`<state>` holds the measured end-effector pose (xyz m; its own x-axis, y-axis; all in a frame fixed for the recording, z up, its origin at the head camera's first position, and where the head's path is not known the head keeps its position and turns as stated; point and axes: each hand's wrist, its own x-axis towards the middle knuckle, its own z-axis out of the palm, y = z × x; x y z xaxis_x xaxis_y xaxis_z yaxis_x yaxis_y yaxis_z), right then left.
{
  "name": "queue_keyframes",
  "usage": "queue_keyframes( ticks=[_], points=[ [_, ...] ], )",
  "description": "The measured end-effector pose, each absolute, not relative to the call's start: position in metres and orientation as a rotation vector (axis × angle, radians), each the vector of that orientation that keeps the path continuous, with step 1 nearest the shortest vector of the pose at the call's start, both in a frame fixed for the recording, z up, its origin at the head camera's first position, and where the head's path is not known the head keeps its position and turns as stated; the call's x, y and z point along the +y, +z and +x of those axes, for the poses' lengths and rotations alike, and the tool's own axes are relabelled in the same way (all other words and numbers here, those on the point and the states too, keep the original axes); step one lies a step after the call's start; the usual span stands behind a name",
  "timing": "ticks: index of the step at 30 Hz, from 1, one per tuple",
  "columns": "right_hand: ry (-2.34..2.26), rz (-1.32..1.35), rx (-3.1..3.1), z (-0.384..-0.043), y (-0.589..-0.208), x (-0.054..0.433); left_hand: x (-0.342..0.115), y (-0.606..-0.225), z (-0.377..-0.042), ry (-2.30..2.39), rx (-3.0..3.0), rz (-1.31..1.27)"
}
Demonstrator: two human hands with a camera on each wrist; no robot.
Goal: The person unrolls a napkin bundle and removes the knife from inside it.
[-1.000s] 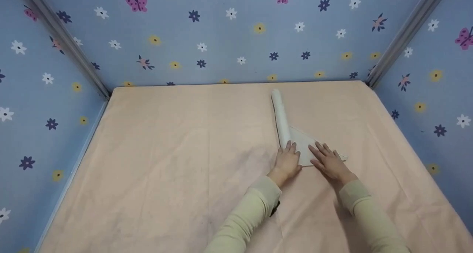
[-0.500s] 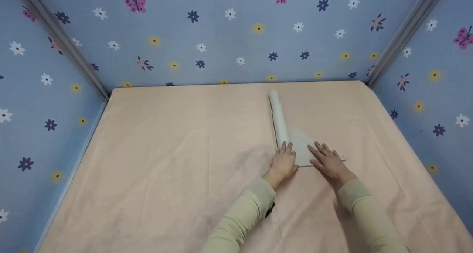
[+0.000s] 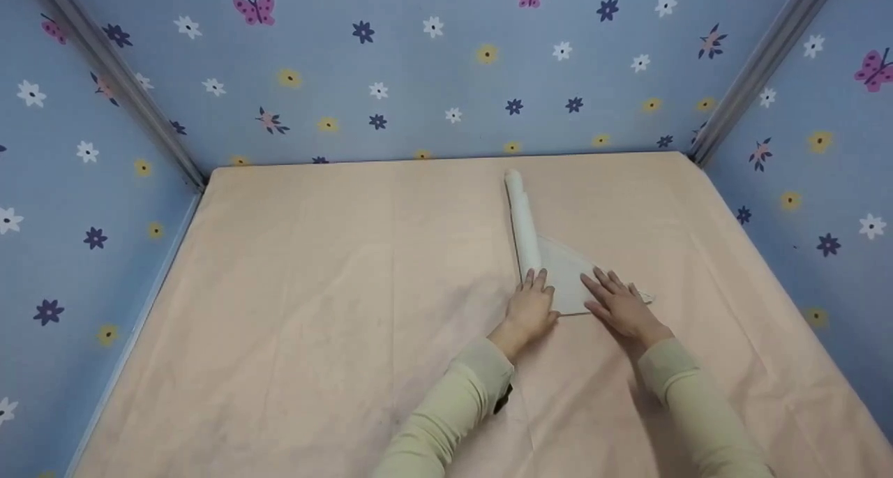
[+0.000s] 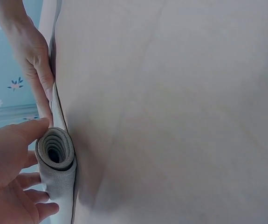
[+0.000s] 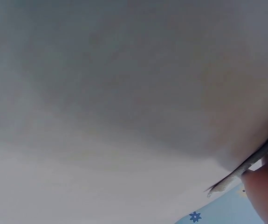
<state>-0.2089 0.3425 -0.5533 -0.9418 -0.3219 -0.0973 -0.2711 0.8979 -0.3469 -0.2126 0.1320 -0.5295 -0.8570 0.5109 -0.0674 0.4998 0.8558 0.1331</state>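
A pale cloth (image 3: 566,279) lies partly flat on the covered table, its left part wound into a long roll (image 3: 524,230). In the left wrist view the near end of the roll (image 4: 57,151) shows several spiral layers around a hollow middle. My left hand (image 3: 531,310) rests on this near end; its thumb and spread fingers touch the top without wrapping around it. To the right, my right hand (image 3: 621,307) presses the flat part with extended fingers. A corner of the cloth (image 5: 222,184) shows beyond the right hand in the right wrist view.
A peach-coloured sheet (image 3: 293,289) with faint creases covers the table. Blue panels (image 3: 446,66) with flowers and butterflies stand behind and at both sides. Grey metal posts (image 3: 764,73) mark the back corners.
The roll has shifted slightly left with my left hand, and more of the flat cloth shows between the hands. My right hand has stayed in place.
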Motion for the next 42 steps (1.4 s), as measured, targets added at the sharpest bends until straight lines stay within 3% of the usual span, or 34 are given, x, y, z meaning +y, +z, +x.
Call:
queue_keyframes(
  ticks=[42],
  points=[
    [-0.329, -0.374, 2.933, -0.209, -0.546, 0.337, 0.108, -0.526, -0.206, 0.353, 2.947, 0.750]
  ],
)
